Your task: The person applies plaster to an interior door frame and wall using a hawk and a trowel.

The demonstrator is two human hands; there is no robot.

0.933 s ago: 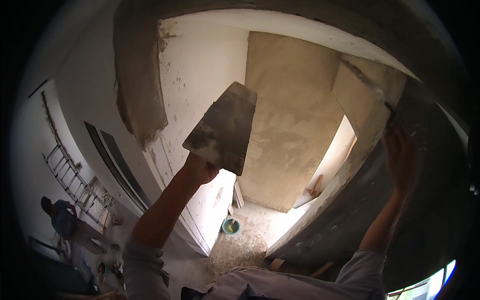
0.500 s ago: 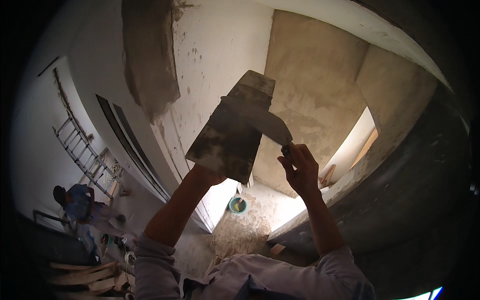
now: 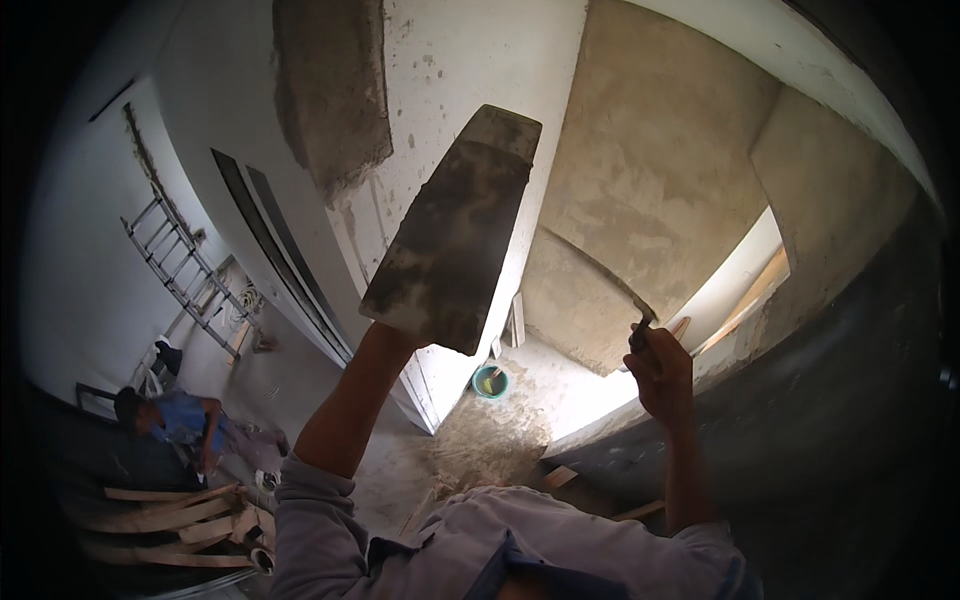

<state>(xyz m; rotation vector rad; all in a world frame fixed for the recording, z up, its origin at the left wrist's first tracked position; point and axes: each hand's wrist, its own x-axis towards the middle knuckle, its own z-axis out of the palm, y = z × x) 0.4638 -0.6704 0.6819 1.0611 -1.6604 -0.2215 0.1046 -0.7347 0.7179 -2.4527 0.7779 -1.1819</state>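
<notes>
My left hand (image 3: 395,342) is wrapped under the near end of a plasterer's hawk (image 3: 512,128), a flat tapering board raised in front of me; most of the fingers are hidden beneath it. Dark grey mortar (image 3: 450,240) is spread thinly over the board's face. To the right, my right hand (image 3: 662,380) is closed around the handle of a trowel (image 3: 628,287). Its blade appears nearly edge-on, a thin curved line pointing up and left, apart from the hawk. Ahead stands a wall with brownish plaster (image 3: 660,180).
A green bucket (image 3: 490,382) stands on the floor below. At left are a ladder (image 3: 180,265), a person in blue (image 3: 185,420) and a pile of wooden boards (image 3: 190,520). A patched white wall (image 3: 470,50) rises ahead; a dark surface (image 3: 800,400) curves along the right.
The trowel has come off the hawk's face and moved right and down with my right hand, its blade turning edge-on. The hawk has shifted slightly up and left. The person at left bends lower.
</notes>
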